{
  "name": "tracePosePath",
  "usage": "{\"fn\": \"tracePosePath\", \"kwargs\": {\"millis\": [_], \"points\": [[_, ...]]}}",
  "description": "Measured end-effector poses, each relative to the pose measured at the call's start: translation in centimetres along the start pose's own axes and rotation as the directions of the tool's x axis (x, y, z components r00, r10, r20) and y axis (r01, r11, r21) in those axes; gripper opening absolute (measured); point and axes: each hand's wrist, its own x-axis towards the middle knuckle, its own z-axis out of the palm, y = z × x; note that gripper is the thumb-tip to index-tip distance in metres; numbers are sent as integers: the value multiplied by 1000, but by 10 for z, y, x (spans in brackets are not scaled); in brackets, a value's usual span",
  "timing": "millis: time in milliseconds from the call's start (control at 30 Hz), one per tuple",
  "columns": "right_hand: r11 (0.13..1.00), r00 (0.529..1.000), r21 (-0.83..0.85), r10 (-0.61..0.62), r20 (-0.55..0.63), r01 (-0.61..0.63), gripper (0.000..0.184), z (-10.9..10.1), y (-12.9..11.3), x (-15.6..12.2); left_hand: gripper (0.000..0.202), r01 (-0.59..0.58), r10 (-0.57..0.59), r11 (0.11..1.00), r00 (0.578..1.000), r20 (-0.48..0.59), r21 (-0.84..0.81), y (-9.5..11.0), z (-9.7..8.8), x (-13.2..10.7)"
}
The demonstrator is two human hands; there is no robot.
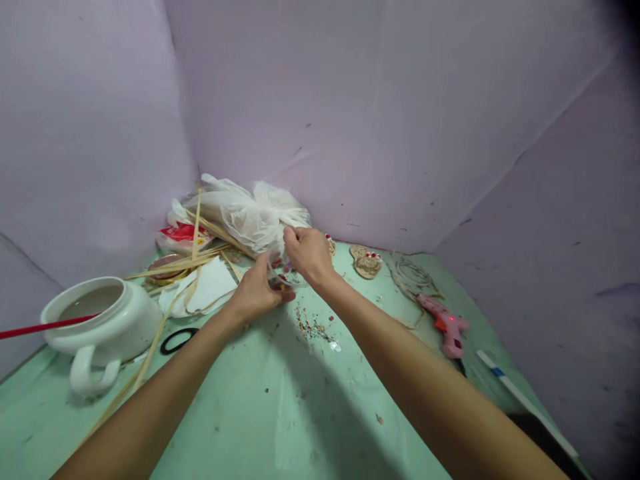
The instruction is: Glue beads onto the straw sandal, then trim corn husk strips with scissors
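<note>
My left hand (257, 292) is wrapped round the side of a small clear plastic container (278, 270), tilted, with red and purple bits inside. My right hand (309, 253) is closed in a pinch over the container's upper edge; what its fingertips hold, if anything, is hidden. On the table just below the container lie scattered tiny coloured beads (309, 325) and a small clear shiny piece (335, 346). Right of my right hand sits a woven straw piece (368, 267) trimmed with red and white beads. A similar piece is partly hidden behind that hand.
A white pot (107, 327) with a red stick stands left, near a black ring (179, 341), white paper (213, 287) and straw strips (175, 270). White plastic bags (245, 213) lie against the back wall. A pink glue gun (450, 327) rests right, beside coiled cord (413, 277).
</note>
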Motion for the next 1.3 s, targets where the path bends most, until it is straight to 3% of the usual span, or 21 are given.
{"fn": "tracePosePath", "kwargs": {"millis": [167,233,367,467,600,667,733,800,867,933,1033,1300], "points": [[994,996,-86,-60,67,66,41,3,-2,-6,66,1,-1,1000,1000,11,4,-2,-1,2],[985,985,-103,-124,116,136,30,-1,-1,-5,66,-2,2,1000,1000,-6,12,-6,-1,3],[946,913,-64,-286,292,317,33,-3,2,-5,69,-4,4,1000,1000,0,12,-11,-2,4],[940,927,-75,-310,213,331,26,-4,3,-5,69,8,-8,1000,1000,-6,14,-9,-2,4],[973,973,-30,-230,-34,229,29,-22,14,-6,72,67,-67,997,998,2,-40,-5,-4,4],[987,986,48,-150,-79,154,28,-37,33,-11,75,74,-74,994,997,10,-82,-5,-6,4],[997,1000,81,-18,-16,20,31,-53,63,-21,76,70,-68,989,997,21,-128,-6,-7,5],[984,979,-12,179,99,-178,37,-65,98,-36,76,75,-71,983,997,32,-165,-8,-8,7],[968,955,-68,248,166,-239,34,-71,130,-52,75,86,-80,978,996,35,-189,-9,-8,7],[961,925,-103,274,262,-255,25,-70,153,-68,74,95,-90,976,995,34,-194,-10,-8,8],[964,897,-153,259,359,-217,16,-60,166,-83,74,100,-94,979,995,40,-179,-10,-9,8],[956,909,-283,188,373,-82,18,-44,150,-85,72,95,-88,985,994,57,-141,-10,-10,7]]}}
